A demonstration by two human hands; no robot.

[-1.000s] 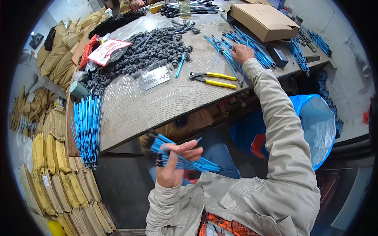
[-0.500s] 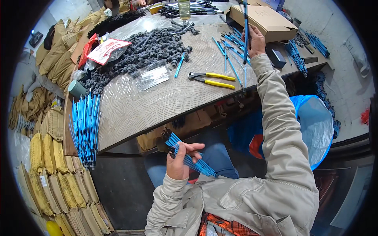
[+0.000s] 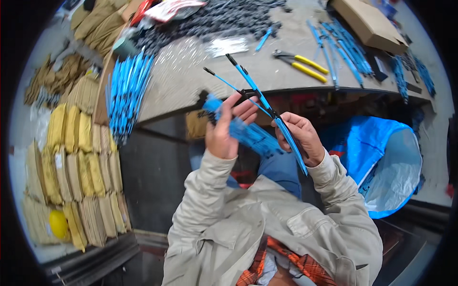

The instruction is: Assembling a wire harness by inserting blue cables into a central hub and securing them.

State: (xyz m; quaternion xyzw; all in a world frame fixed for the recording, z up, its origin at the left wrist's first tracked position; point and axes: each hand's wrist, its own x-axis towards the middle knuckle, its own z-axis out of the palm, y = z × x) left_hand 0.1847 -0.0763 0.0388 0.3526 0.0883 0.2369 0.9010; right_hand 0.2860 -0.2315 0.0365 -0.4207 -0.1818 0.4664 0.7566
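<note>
My right hand point(image 3: 301, 136) grips a long thin blue strip with black fittings point(image 3: 256, 89), its far end slanting up to the left. A thinner blue piece with a black tip point(image 3: 222, 79) branches off beside it. My left hand point(image 3: 226, 128) is curled around a bundle of similar blue strips point(image 3: 257, 137) above my lap; motion blurs the bundle. The left fingertips are close to the black fitting on the right hand's strip; whether they touch cannot be made out.
On the table point(image 3: 183, 90) lie yellow-handled pliers point(image 3: 301, 66), loose blue strips point(image 3: 341, 45), a clear packet point(image 3: 228, 46) and a dark heap of parts point(image 3: 200, 24). Another blue bundle point(image 3: 128, 90) overhangs the left edge. A blue bag point(image 3: 377, 143) stands at right, stacked packages point(image 3: 76, 167) at left.
My right hand has come down from over the table's far right to my left hand, carrying the strip. The left hand and bundle have risen slightly, and the view has tilted down.
</note>
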